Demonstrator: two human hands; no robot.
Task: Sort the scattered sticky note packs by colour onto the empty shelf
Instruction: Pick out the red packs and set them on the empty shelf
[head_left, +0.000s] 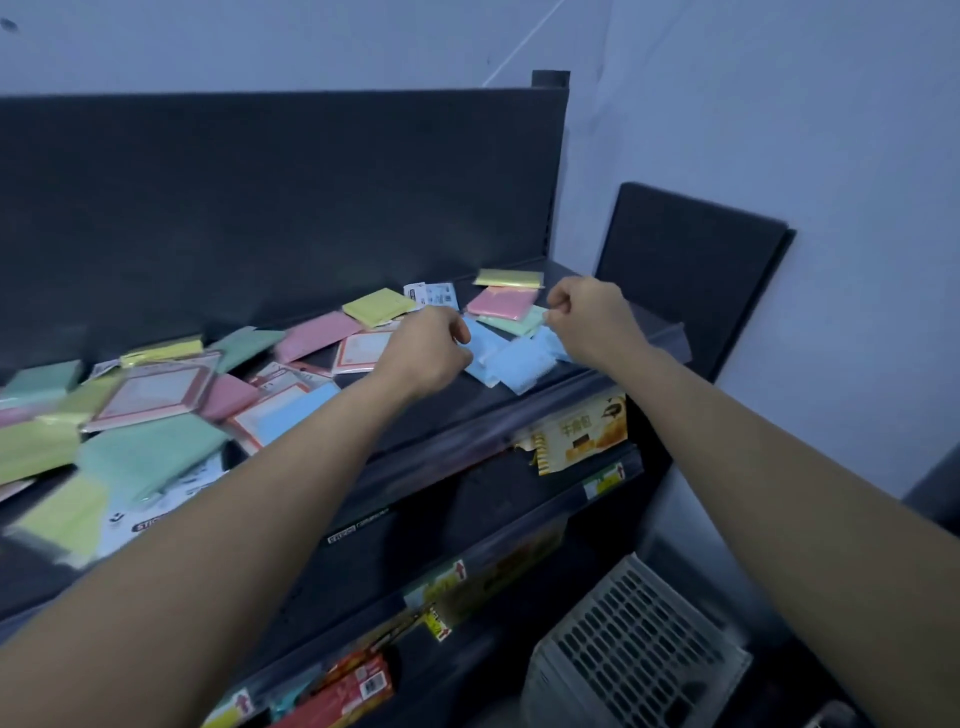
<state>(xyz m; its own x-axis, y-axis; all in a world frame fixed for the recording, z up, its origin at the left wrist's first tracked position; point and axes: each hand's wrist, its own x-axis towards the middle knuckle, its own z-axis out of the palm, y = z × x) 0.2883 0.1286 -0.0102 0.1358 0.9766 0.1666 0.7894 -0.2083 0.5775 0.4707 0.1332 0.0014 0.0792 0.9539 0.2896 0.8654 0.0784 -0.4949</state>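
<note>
On the shelf, blue packs lie between left hand and right hand

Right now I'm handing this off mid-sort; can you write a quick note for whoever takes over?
Left hand: fingers curled at the left edge of the blue packs; grip unclear.
Right hand: fingers curled at their right edge; grip also unclear.
Shelf: the blue packs overlap near the right end. Just behind them lie a pink pack, a green pack and a yellow pack.
Done: only blue looks started.
Left: the mixed pile on the left half is unsorted; split it by colour.
</note>
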